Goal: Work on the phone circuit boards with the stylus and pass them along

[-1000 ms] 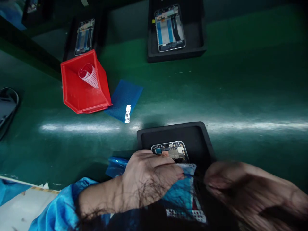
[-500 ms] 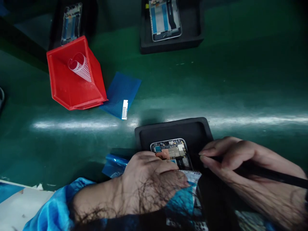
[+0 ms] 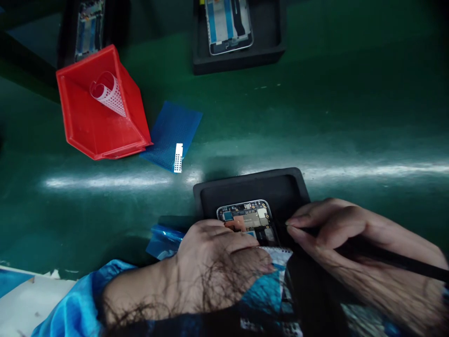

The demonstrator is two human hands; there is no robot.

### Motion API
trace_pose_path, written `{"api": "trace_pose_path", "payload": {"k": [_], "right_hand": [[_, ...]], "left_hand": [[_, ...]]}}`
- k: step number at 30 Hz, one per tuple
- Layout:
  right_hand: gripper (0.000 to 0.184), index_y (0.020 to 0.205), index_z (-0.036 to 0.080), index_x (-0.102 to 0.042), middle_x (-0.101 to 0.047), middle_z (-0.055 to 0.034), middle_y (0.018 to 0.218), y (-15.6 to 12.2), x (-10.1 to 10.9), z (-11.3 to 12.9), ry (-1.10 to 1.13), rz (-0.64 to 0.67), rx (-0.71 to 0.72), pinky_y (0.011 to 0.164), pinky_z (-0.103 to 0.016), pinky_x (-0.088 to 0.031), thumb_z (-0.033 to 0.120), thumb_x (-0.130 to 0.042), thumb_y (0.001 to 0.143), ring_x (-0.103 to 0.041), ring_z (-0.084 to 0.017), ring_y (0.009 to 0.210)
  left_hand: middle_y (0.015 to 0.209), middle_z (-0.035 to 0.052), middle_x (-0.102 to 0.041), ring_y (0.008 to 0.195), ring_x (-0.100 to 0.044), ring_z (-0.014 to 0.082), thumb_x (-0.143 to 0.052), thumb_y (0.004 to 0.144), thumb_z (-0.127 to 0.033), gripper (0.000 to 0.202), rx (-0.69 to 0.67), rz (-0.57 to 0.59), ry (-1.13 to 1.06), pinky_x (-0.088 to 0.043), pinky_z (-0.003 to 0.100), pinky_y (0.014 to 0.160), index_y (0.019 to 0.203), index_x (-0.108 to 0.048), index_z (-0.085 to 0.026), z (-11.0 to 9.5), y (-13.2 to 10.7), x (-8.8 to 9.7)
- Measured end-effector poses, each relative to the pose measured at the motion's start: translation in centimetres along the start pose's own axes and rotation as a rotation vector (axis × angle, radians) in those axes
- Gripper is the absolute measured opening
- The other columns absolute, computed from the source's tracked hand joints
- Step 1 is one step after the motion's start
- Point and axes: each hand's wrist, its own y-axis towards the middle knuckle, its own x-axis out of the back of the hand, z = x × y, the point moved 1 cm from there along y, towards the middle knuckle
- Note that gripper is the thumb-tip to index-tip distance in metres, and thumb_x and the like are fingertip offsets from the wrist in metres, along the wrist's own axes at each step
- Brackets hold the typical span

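Note:
An opened phone (image 3: 249, 220) with its circuit board bared lies in a black foam tray (image 3: 280, 187) near the front of the green table. My left hand (image 3: 217, 267) rests on the phone's lower part, fingers curled over a blue sheet with a white perforated edge (image 3: 271, 281). My right hand (image 3: 336, 238) pinches a thin black tool (image 3: 396, 260) like a pen, its tip hidden by the fingertips beside the phone's right edge.
A red plastic bin (image 3: 101, 124) holding a curled perforated strip (image 3: 107, 93) lies tipped at the left. A blue sheet (image 3: 171, 133) lies beside it. Two more black trays with phone frames (image 3: 229, 23) (image 3: 89, 28) stand at the back. White paper (image 3: 21, 309) lies front left.
My right hand has come up from the lower right to the phone's right edge, now gripping the black tool plainly. The left hand has stayed on the phone. The view has shifted slightly.

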Motion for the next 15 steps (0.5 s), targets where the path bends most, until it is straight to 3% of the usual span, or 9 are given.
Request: {"api": "trace_pose_path", "payload": {"k": [3,6,11,15], "right_hand": [[0.030,0.078,0.034,-0.067,-0.083,0.0033,0.085,0.3,0.8,-0.2,-0.026,0.095,0.053,0.068,-0.026,-0.071,0.015,-0.086,0.092,-0.085,-0.020,0.075],[0.027,0.080,0.035,-0.072,-0.086,0.0009,0.087,0.5,1.1,-0.2,-0.024,0.213,0.129,0.066,-0.027,-0.073,0.013,-0.084,0.091,-0.087,-0.022,0.075],[0.033,0.074,0.035,-0.064,-0.081,0.0004,0.085,0.1,0.4,0.0,-0.023,-0.042,0.029,0.065,-0.031,-0.072,0.021,-0.087,0.092,-0.081,-0.022,0.072],[0.033,0.069,0.036,-0.066,-0.079,0.0012,0.080,-0.5,0.5,0.0,0.061,-0.066,-0.056,0.066,-0.033,-0.072,0.024,-0.093,0.085,-0.078,-0.022,0.070]], "left_hand": [[0.086,-0.0082,-0.090,0.062,-0.073,0.0108,-0.065,0.118,-0.028,0.029,-0.003,-0.024,0.008,-0.060,0.031,0.064,0.094,-0.082,-0.028,-0.1,0.3,0.2],[0.087,-0.0078,-0.090,0.062,-0.075,0.0114,-0.066,0.117,-0.028,0.028,-0.005,-0.010,0.014,-0.059,0.033,0.061,0.094,-0.082,-0.029,-0.1,0.2,0.2],[0.088,-0.0085,-0.091,0.061,-0.075,0.0114,-0.068,0.116,-0.028,0.023,0.005,0.024,0.011,-0.059,0.034,0.057,0.098,-0.082,-0.029,0.0,0.1,0.2],[0.089,-0.0084,-0.092,0.071,-0.081,0.0088,-0.054,0.122,-0.025,0.036,-0.020,-0.026,-0.027,-0.065,0.028,0.067,0.096,-0.079,-0.026,0.1,0.6,0.4]]}}
